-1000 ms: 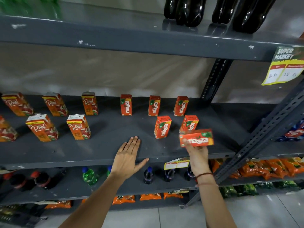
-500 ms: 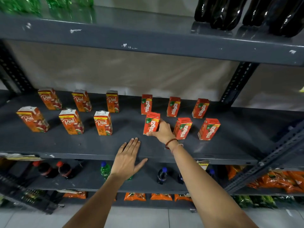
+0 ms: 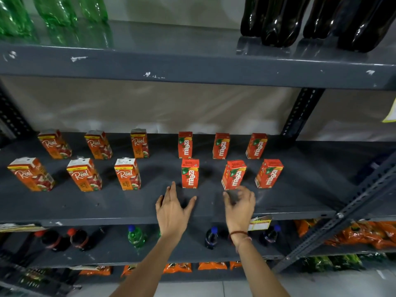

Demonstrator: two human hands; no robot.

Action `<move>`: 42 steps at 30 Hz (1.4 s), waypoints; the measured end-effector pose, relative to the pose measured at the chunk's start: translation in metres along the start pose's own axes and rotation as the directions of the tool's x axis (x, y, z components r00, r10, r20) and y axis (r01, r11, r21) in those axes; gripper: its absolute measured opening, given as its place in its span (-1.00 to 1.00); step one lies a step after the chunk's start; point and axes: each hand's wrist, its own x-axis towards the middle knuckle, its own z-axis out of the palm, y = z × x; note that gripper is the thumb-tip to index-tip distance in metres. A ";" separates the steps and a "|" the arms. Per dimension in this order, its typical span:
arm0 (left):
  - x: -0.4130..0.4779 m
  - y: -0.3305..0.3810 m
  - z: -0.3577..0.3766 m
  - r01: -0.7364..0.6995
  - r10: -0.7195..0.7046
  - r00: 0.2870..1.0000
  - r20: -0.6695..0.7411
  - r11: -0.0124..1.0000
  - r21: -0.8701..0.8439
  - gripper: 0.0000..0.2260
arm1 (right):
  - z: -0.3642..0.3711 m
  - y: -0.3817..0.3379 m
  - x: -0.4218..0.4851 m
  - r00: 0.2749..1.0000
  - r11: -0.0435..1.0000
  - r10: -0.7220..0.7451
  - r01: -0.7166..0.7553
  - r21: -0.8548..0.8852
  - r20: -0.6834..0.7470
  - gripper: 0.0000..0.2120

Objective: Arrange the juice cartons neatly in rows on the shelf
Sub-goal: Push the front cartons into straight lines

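Two rows of upright juice cartons stand on the dark grey shelf. Orange Real cartons fill the left half, with one at the front row. Red Maaza cartons fill the right half: three at the back and three in front, namely a left one, a middle one and a right one. My left hand lies flat on the shelf, fingers spread, just below the front left Maaza carton. My right hand hovers with fingers apart just below the middle front carton, holding nothing.
The shelf above carries green bottles and dark bottles. The shelf below holds small soda bottles and a price tag on the edge. A slanted metal brace runs at the right, with orange snack packs behind it.
My right hand stood the Maaza carton at the front row's left and let go, then drew back towards the shelf edge. The left hand stays on the shelf. The camera view shifted left.
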 end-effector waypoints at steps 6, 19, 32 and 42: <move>0.024 0.030 0.014 0.139 -0.143 0.989 -0.034 0.985 -0.102 -0.35 | 0.001 -0.002 0.042 0.978 0.995 0.101 -0.099 -0.017 0.181 -0.26; 0.028 0.028 0.013 0.122 -0.138 0.978 -0.159 0.987 -0.109 -0.73 | 0.032 -0.017 0.030 0.993 0.991 0.095 -0.088 -0.103 0.065 -0.50; 0.030 0.022 0.017 0.112 -0.125 0.979 -0.160 0.990 -0.087 -0.68 | 0.033 -0.017 0.031 0.991 0.990 0.109 -0.100 -0.102 0.083 -0.48; 0.018 0.004 -0.005 0.082 -0.096 0.995 -0.036 0.956 -0.282 -0.43 | 0.018 -0.020 -0.003 0.987 0.985 0.159 -0.156 0.078 -0.024 -0.34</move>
